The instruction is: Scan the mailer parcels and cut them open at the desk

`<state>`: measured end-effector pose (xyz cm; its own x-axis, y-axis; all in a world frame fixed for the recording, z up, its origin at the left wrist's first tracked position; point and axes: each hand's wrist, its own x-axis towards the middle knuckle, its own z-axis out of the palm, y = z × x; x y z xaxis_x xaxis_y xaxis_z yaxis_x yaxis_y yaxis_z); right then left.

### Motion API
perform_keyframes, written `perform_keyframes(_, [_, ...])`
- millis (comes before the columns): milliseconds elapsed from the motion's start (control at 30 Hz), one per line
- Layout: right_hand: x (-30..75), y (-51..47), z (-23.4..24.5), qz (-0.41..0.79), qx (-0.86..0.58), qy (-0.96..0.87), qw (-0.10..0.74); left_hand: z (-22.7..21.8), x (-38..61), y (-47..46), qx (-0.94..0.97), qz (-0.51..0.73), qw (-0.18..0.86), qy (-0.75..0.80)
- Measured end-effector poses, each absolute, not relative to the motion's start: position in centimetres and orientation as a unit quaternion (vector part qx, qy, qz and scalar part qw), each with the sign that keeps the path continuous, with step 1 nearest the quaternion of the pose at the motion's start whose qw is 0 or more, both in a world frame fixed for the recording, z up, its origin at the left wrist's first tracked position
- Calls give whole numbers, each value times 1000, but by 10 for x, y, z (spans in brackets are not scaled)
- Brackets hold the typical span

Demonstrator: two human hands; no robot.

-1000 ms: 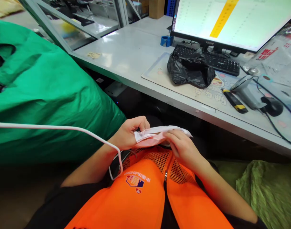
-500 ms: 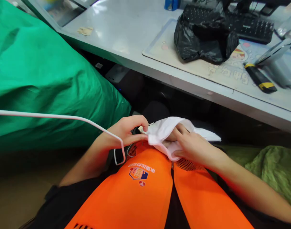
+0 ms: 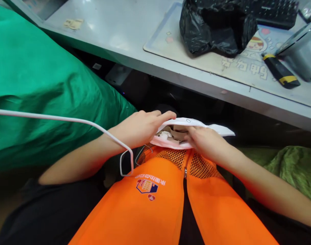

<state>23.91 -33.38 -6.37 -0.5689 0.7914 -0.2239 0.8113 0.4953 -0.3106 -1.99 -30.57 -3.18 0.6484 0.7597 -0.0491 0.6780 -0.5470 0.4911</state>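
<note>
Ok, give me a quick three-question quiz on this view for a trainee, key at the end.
1. True or false: the white pouch lies flat on the desk.
2. What lies on the desk mat to the right of the black plastic bag? A. a black and yellow utility knife B. scissors C. a tape roll
3. Fill in: the big sack at the person's left is ___ in colour.
Key: 1 false: the left hand lifts its top flap and the right hand has its fingers at the open mouth, above the orange vest. 2 A. 3 green.
</note>
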Motion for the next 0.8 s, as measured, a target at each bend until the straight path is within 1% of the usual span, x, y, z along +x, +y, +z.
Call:
perform_keyframes(100, [244,-333,-67,-146,487,859,65,-23,-25,-307,873,98,273,391])
perform_keyframes(167, [240,-334,-74,-128,484,863,68,-19,-22,-313,864,111,302,388])
perform_keyframes(233, [232,-335,-83,-114,479,868,67,-19,-17,-319,867,96,315,374])
perform_keyframes(367, [218,-332,-99,-118,488,861,83,-25,-15,-327,894,40,276,352])
perform_keyframes(500, [216,-320,-98,-164,522,828,120,-21,-11,-331,896,0,255,364])
perform_keyframes(633, [223,-321,-86,-175,466,856,137,-6,-4,-331,897,-85,176,397])
perform_keyframes(800, [230,-341,-80,-230,403,868,176,-1,-4,-331,898,-102,125,409])
